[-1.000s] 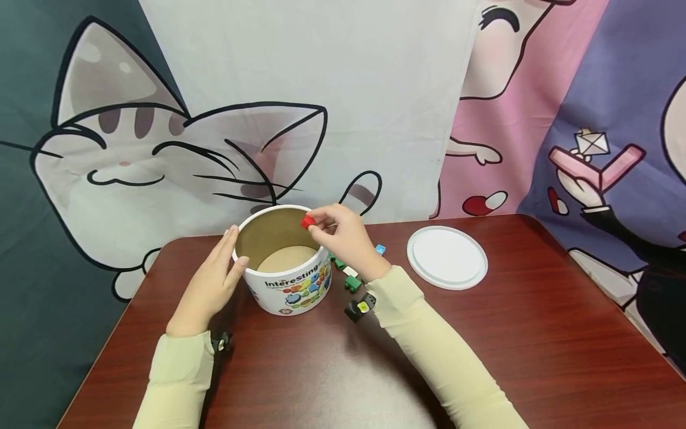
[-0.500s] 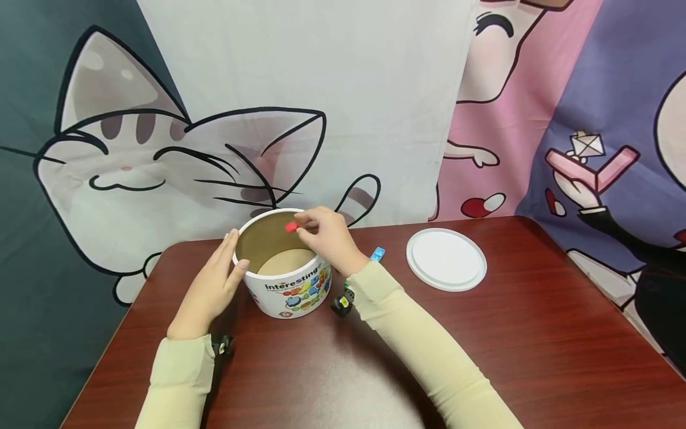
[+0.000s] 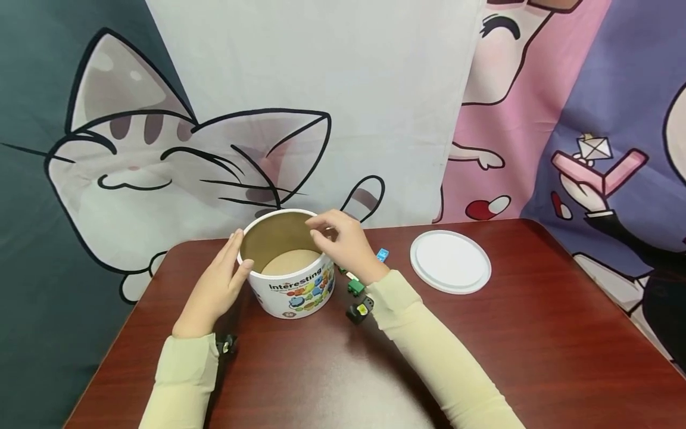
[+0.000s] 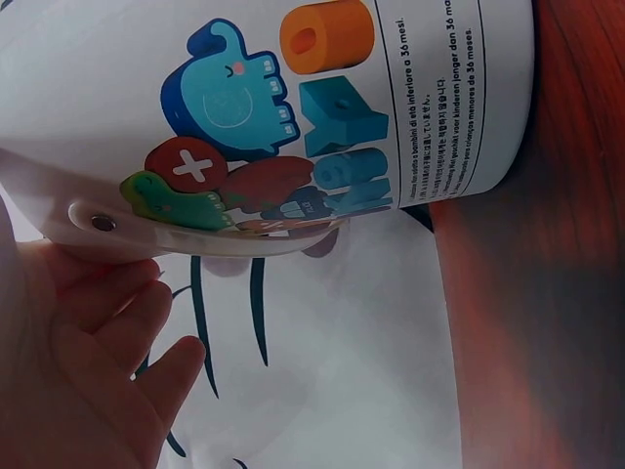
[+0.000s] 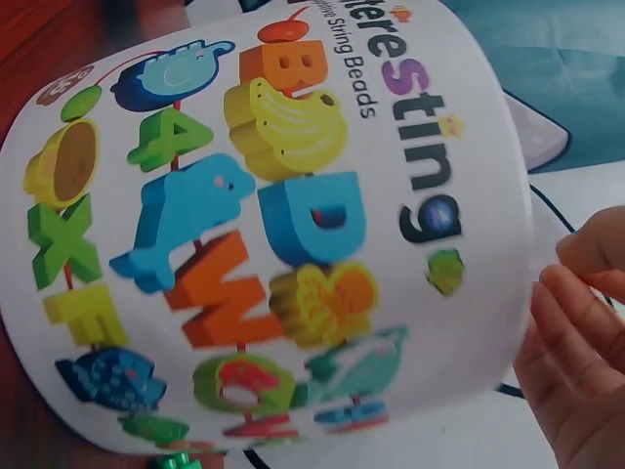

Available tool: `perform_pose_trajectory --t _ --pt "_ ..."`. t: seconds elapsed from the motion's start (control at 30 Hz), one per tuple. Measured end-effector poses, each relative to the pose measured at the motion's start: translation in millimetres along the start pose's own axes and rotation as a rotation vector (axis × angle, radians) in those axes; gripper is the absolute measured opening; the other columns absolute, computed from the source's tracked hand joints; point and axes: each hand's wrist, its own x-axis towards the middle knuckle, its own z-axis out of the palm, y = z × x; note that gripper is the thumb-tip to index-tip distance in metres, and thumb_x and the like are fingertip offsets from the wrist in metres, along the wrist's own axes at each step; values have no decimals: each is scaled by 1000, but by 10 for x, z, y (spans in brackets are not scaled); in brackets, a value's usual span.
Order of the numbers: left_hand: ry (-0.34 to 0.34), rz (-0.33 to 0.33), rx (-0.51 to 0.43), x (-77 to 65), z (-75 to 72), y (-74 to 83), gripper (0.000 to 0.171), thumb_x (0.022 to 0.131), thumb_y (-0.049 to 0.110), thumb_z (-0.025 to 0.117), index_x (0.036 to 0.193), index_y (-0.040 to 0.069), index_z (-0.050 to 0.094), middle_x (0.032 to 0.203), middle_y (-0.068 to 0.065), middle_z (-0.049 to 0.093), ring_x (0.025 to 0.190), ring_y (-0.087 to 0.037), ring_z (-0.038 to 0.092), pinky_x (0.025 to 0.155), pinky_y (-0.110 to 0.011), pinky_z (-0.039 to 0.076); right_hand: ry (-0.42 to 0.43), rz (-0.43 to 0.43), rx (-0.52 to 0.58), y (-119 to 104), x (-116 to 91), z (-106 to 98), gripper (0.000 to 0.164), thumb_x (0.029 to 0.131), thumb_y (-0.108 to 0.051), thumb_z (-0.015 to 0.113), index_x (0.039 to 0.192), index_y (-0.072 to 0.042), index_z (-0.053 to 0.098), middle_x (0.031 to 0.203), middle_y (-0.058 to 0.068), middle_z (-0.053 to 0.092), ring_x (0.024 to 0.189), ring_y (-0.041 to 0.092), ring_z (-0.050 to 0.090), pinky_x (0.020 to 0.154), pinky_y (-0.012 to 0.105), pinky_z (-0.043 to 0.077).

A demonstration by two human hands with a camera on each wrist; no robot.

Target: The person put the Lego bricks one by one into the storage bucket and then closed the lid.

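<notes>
"How would that tub [image 3: 278,299] handle?"
"Light, I'd guess, with fairly stiff walls that might flex if squeezed. It stands upright and uncovered on the surface [image 3: 300,369], and its smooth printed side could be slippery."
"Where would you take hold?"
"At the rim [image 3: 284,276], from opposite sides."
"And the hands?"
"The left hand [image 3: 214,292] rests against the tub's left edge, fingers extended, probably steadying rather than clutching it. The right hand [image 3: 345,243] hovers by the opposite edge, fingers loosely bent, nothing visible between them."
"Anything nearby?"
"A green block [image 3: 355,287] and a blue block [image 3: 382,255] sit between tub and lid [image 3: 450,262]; hard-looking, best pinched by their sides. The flat white lid I'd lift by its edge."
</notes>
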Motion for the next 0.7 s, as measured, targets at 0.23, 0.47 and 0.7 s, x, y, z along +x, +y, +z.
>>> perform_pose_trajectory --t 0.23,0.47,0.7 --pt "10 -1 -11 -2 34 -13 67 108 38 46 158 -3 27 162 -23 29 148 -43 29 118 -60 27 70 7 24 139 -243 -264 15 94 -4 68 108 -4 75 103 6 70 88 16 67 78 29 59" --pt "5 -9 -8 15 10 -1 67 108 39 45 158 -2 27 163 -22 29 149 -42 28 118 -60 28 33 282 -99 338 -406 -587 21 93 -10 70 113 -6 72 107 10 71 94 22 67 86 39 57" --pt "-1 -14 -7 7 1 21 66 108 35 48 158 -3 28 163 -22 28 149 -41 27 118 -60 28 -37 442 -176 511 -532 -767 23 93 -12 72 114 -3 70 106 11 70 94 27 67 87 44 56"
